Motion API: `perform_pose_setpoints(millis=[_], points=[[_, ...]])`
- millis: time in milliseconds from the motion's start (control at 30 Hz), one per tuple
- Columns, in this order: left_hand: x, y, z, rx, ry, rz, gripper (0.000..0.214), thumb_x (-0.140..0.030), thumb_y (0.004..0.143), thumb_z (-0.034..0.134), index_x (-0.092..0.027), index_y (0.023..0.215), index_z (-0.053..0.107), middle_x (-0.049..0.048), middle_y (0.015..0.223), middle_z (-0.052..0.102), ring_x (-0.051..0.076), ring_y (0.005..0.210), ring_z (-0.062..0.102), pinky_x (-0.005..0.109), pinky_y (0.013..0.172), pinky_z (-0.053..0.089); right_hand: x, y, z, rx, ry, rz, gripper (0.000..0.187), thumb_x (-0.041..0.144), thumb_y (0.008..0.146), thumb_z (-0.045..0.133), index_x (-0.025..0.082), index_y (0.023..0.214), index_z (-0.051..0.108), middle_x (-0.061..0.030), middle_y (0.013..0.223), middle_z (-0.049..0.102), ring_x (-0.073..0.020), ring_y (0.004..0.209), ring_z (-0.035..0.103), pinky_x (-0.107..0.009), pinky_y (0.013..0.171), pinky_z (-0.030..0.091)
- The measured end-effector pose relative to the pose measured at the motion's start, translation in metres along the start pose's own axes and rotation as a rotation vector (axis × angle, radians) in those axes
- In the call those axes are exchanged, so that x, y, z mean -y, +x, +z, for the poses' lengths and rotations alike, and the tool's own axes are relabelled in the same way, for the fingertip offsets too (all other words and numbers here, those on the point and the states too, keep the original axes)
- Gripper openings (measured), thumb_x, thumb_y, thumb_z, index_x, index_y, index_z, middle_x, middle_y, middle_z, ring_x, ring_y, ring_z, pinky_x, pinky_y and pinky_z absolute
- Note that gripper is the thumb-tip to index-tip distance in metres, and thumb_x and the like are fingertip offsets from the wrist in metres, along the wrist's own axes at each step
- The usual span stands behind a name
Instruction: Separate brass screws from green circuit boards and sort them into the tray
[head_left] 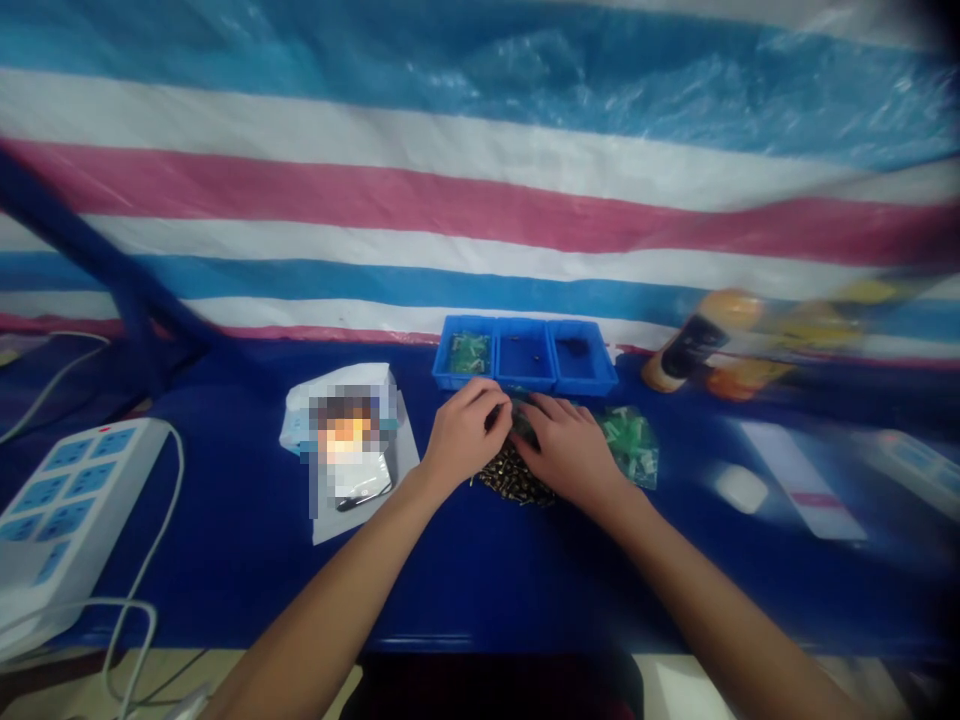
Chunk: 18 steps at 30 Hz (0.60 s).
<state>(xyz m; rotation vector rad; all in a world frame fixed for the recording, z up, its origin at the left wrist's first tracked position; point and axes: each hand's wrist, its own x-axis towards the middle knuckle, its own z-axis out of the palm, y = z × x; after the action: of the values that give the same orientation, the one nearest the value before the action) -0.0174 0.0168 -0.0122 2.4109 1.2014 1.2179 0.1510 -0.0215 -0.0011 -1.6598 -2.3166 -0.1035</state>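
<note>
Fingers (486, 402): curved inward on both hands, tips close together over a small dark item (520, 420); the hands partly hid it, so whether they grasped it could not be told.
Left hand (461, 432): arched at the near-left side of the dark item, its heel beside the paper sheet.
Right hand (568, 450): arched opposite the left hand, its fingers angled toward the same item.
Pile: a heap of small brass-and-black parts (514, 477) lay directly under and between the hands, touching the table.
Bag: a clear plastic bag of green parts (628, 446) lay just beside the right hand.
Tray: a blue three-compartment tray (459, 325) stood just beyond the fingers. Its left compartment held green parts (470, 353); its right compartment held dark parts (574, 347).
Left side: a paper sheet (401, 462) lay under a pixelated packet (349, 445), and a white power strip (71, 510) sat farther out.
Right side: orange bottles (701, 340) stood beyond the bag, blurred.
Surface: a blue table (225, 590) bore all items.
Backdrop: a striped plastic sheet (480, 170) hung behind.
</note>
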Motion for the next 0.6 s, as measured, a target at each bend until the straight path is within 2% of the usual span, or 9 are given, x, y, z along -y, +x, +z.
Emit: perform_pose_setpoints(millis=[133,333,467,600], points=[[0.0,-0.005,0.007,-0.001,-0.067,-0.017,0.013,-0.018,0.092,0.053,-0.02,0.091,0.065,0.0053,0.1,0.065,0.016,0.092,0.064,0.031,0.087,0.052,0.002,0.005,0.001,0.061,-0.004,0.055,0.034,0.037,0.094,0.05,0.019,0.12,0.063,-0.013,0.125,0.065,-0.0283,0.104,0.062,-0.041,0.087,0.039],[-0.003,-0.008,0.011,0.012,-0.123,-0.008,0.012,-0.017,0.092,0.053,-0.019,0.091,0.065,0.0053,0.1,0.064,0.016,0.091,0.064,0.032,0.084,0.053,-0.004,0.001,0.006,-0.002,0.069,0.069,0.033,0.032,0.095,0.051,0.022,0.124,0.061,-0.0084,0.112,0.071,-0.026,0.101,0.061,-0.04,0.09,0.034],[-0.003,-0.008,0.011,0.023,-0.125,-0.021,0.012,-0.017,0.092,0.054,-0.019,0.092,0.065,0.0049,0.101,0.064,0.015,0.088,0.064,0.031,0.083,0.053,-0.004,-0.002,0.011,-0.072,0.087,0.094,0.034,0.034,0.094,0.052,0.023,0.124,0.062,-0.0099,0.115,0.07,-0.0287,0.109,0.056,-0.043,0.094,0.031],[-0.003,-0.008,0.01,0.032,-0.123,-0.037,0.012,-0.018,0.092,0.054,-0.019,0.092,0.066,0.0045,0.101,0.064,0.015,0.089,0.064,0.031,0.082,0.052,-0.001,-0.003,0.016,-0.089,0.083,0.091,0.039,0.039,0.09,0.057,0.023,0.126,0.061,-0.0105,0.122,0.068,-0.0325,0.116,0.051,-0.049,0.098,0.027]])
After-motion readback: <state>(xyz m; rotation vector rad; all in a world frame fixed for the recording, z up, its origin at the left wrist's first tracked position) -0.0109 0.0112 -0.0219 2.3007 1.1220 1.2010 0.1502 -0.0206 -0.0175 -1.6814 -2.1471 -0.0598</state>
